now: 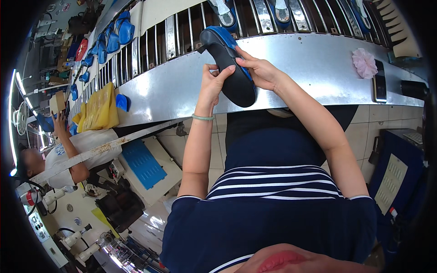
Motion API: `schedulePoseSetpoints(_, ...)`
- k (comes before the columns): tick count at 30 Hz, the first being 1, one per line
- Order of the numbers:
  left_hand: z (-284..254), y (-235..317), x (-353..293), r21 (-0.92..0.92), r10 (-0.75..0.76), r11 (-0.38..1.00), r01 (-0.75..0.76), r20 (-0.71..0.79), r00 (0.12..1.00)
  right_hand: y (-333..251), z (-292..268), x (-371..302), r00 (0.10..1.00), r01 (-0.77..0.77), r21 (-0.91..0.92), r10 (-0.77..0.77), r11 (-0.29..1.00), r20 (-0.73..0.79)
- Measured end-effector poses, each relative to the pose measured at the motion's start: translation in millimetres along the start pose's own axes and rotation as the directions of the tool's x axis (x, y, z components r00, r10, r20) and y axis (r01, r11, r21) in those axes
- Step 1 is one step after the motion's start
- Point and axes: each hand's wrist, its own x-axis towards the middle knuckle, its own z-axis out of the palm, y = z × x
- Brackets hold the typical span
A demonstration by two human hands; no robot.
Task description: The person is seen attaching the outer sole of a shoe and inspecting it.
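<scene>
A blue heeled shoe [237, 87] is held up over the near metal ledge, its black sole turned toward me and its small heel pointing left. My left hand [213, 84] grips the sole's left edge, thumb pressed on the black surface. On the other side, my right hand [259, 70] lies along the blue upper, with its thumb on the sole and its fingers wrapped round the side. Most of the upper is hidden behind the sole. Just beyond the held shoe, another blue shoe [225, 13] with a pale lining rests on the roller conveyor [195, 27].
A pink scrunchie [364, 63] and a phone [379, 82] lie on the metal ledge [314, 68] at right. Yellow plastic [101, 107] and a blue piece [122, 103] sit at left. More blue shoes [124, 29] line the conveyor. A co-worker [77, 152] works farther left, near a metal bar.
</scene>
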Motion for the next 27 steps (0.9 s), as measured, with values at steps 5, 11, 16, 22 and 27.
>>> schedulePoseSetpoints(5,4,1,-1,0.027,0.030,0.999,-0.029,-0.026,0.999,-1,0,1,1.000,0.003,-0.005,-0.003,1.000,-0.006)
schedulePoseSetpoints(11,0,0,-1,0.018,-0.003,1.000,0.002,0.037,0.999,-2,0,2,1.000,-0.009,-0.008,0.009,1.000,-0.018)
schedulePoseSetpoints(16,-1,2,1,-0.043,-0.039,0.998,0.041,0.040,0.998,0,0,5,0.999,-0.003,-0.022,0.003,1.000,-0.032)
schedulePoseSetpoints(22,-4,1,5,-0.070,-0.071,0.995,0.073,0.040,0.997,-1,7,3,0.998,-0.013,-0.035,0.011,0.999,-0.054)
schedulePoseSetpoints(27,-4,1,4,-0.070,-0.060,0.996,0.063,0.037,0.997,-3,11,1,0.997,-0.028,-0.053,0.024,0.998,-0.068)
